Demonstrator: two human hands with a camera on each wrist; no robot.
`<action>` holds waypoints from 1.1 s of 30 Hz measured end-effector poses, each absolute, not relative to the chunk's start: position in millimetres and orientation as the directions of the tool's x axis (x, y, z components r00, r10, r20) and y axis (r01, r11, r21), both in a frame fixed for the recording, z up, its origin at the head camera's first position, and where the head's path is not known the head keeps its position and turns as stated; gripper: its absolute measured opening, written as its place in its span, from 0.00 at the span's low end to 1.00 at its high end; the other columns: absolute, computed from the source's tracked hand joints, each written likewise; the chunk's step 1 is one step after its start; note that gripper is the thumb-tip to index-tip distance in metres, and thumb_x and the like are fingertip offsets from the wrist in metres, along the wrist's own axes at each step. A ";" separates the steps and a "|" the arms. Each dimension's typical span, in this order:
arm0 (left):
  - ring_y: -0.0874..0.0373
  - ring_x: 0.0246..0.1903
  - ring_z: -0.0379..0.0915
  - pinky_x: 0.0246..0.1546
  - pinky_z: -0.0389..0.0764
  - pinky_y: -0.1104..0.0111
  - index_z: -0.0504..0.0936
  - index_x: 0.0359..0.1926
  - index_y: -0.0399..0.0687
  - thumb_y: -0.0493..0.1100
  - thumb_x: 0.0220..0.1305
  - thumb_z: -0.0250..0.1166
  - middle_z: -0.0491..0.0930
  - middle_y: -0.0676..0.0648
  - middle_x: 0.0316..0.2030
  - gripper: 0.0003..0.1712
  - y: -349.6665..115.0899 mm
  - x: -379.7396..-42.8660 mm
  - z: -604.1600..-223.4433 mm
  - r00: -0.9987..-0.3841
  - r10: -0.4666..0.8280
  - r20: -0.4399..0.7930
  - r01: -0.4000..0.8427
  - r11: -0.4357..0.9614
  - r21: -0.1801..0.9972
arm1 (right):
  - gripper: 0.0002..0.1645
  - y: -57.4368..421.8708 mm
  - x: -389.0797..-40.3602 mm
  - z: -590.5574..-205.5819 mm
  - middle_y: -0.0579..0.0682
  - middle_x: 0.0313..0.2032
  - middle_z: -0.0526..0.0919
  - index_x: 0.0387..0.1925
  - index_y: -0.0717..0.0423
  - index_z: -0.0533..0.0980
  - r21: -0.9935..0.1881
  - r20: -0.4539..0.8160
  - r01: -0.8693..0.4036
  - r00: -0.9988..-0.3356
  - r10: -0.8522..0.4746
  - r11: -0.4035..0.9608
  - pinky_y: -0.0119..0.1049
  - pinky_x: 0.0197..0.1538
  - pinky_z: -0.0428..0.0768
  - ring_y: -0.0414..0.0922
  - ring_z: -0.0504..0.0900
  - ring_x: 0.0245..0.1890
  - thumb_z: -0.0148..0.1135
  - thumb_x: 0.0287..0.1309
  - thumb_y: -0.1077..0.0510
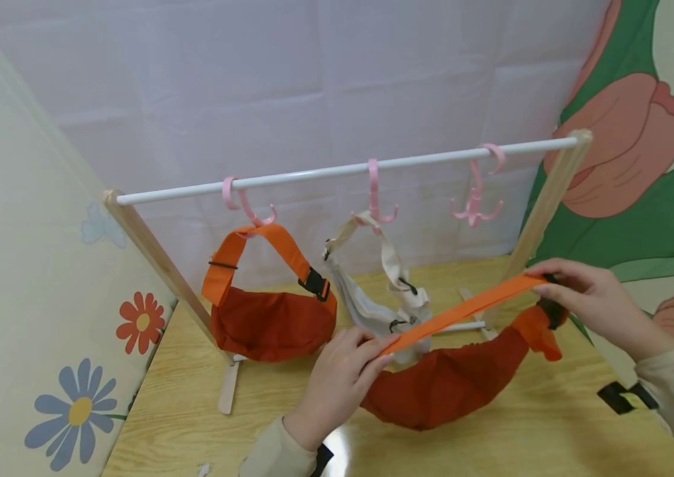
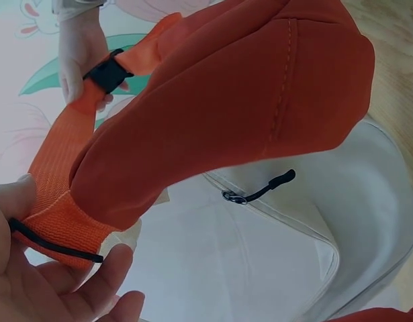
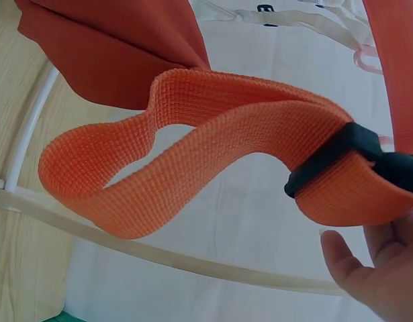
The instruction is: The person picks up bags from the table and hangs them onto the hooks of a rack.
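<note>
A red waist bag (image 1: 450, 387) hangs between my two hands above the table, its orange strap (image 1: 468, 307) stretched along the top. My left hand (image 1: 339, 381) holds the strap's left end. In the left wrist view, the thumb and fingers are around the webbing beside a black slider (image 2: 55, 243). At the other end my right hand (image 1: 596, 301) grips the strap by the black buckle (image 2: 107, 74), which is fastened. A loose loop of webbing (image 3: 159, 194) droops from the buckle in the right wrist view.
A white rail (image 1: 313, 175) on wooden posts carries pink hooks. Another red waist bag (image 1: 274, 324) hangs on the left hook (image 1: 256, 215), a cream-coloured bag (image 1: 356, 298) on the middle one. No bag hangs on the right hook (image 1: 474, 205). Patterned cloth flanks the table (image 1: 181, 397).
</note>
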State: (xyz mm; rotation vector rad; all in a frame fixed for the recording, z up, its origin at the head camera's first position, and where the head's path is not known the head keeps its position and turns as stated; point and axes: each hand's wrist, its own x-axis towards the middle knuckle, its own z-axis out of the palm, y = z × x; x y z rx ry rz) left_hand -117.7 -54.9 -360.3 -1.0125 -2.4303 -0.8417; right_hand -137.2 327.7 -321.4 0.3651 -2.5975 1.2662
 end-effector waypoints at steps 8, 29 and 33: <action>0.59 0.33 0.70 0.34 0.71 0.72 0.84 0.58 0.52 0.46 0.69 0.64 0.79 0.51 0.36 0.18 -52.7 -119.8 -355.1 -0.656 0.517 0.549 0.745 0.558 0.366 | 0.16 325.1 -135.2 -317.2 0.31 0.37 0.82 0.55 0.44 0.79 -0.760 0.290 -0.283 -0.953 -0.084 0.585 0.33 0.25 0.76 0.36 0.77 0.31 0.58 0.71 0.63; 0.58 0.32 0.72 0.33 0.73 0.70 0.86 0.55 0.51 0.44 0.66 0.67 0.80 0.51 0.34 0.17 -51.3 -125.4 -339.6 -0.611 0.531 0.587 0.772 0.564 0.293 | 0.14 316.5 -138.9 -305.4 0.33 0.35 0.81 0.51 0.42 0.80 -0.794 0.332 -0.300 -0.943 -0.037 0.529 0.32 0.23 0.76 0.39 0.74 0.26 0.57 0.72 0.62; 0.58 0.32 0.72 0.33 0.74 0.70 0.86 0.55 0.51 0.45 0.67 0.67 0.81 0.51 0.34 0.16 -51.0 -127.5 -337.1 -0.605 0.535 0.590 0.774 0.570 0.277 | 0.13 314.3 -140.6 -301.7 0.36 0.33 0.80 0.50 0.41 0.79 -0.796 0.334 -0.297 -0.942 -0.026 0.527 0.32 0.22 0.76 0.41 0.73 0.22 0.56 0.72 0.61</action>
